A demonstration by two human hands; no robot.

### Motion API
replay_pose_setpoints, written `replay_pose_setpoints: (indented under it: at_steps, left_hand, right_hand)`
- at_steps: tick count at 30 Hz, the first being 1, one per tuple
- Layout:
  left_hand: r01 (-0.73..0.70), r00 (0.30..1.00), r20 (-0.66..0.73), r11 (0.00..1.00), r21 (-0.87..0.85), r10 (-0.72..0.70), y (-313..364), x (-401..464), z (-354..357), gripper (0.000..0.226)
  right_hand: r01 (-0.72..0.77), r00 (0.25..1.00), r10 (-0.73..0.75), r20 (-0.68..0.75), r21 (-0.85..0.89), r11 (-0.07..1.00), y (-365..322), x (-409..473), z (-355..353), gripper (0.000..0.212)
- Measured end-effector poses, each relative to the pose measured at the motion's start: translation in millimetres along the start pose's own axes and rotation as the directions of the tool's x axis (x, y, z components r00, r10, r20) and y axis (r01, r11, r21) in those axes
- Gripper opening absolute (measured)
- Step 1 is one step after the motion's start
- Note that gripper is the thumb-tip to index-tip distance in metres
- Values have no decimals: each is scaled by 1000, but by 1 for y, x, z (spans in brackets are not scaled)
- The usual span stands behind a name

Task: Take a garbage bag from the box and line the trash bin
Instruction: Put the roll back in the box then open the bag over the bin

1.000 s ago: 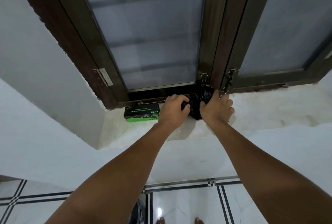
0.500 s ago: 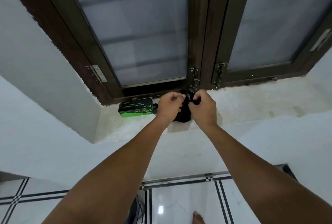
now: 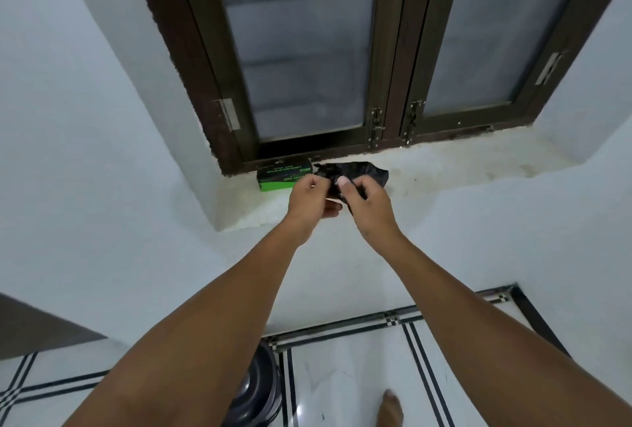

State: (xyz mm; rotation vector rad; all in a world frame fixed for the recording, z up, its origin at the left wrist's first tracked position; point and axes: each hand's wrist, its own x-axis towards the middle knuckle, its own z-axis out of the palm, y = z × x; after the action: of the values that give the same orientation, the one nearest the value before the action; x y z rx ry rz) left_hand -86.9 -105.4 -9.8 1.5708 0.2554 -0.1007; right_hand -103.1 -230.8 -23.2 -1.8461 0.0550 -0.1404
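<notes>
A black and green box of garbage bags [image 3: 282,176] lies on the white window sill [image 3: 461,170], against the window frame. Just to its right, a crumpled black garbage bag [image 3: 362,171] is held above the sill. My left hand [image 3: 311,199] pinches its left part with thumb and forefinger. My right hand [image 3: 367,204] grips its lower edge, thumb on top. The dark round trash bin [image 3: 258,392] stands on the floor below, mostly hidden behind my left forearm.
A dark wooden window [image 3: 342,50] with frosted panes and metal latches [image 3: 376,127] rises behind the sill. White walls flank the recess. Below lies a white tiled floor [image 3: 342,375] with black stripes, and a bare foot [image 3: 391,409] shows at the bottom.
Both hands have drawn back from the window frame toward me, lifting the black bag off the sill. The bag now sticks out to the right of my hands.
</notes>
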Motion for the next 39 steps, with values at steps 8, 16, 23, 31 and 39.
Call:
replay_pose_setpoints:
  at_steps: [8, 16, 23, 31, 39]
  left_hand:
    - [-62, 986, -151, 995, 84, 74, -23, -67, -67, 13]
    - [-65, 976, -204, 997, 33, 71, -46, -190, -138, 35]
    - [112, 989, -99, 994, -12, -112, -78, -271, -198, 7]
    - [101, 972, -203, 989, -111, -122, -91, -295, -300, 24]
    - [131, 946, -302, 991, 22, -118, -104, -280, -387, 17]
  right_hand:
    - [-19, 986, 21, 166, -10, 1000, -24, -80, 26, 26]
    - [-148, 970, 102, 222, 197, 969, -32, -172, 68, 19]
    - [-244, 856, 154, 493, 123, 962, -34, -256, 110, 32]
    - [-482, 798, 251, 547, 330, 812, -71, -283, 180, 38]
    - [-115, 965, 130, 228, -78, 990, -73, -286, 254, 6]
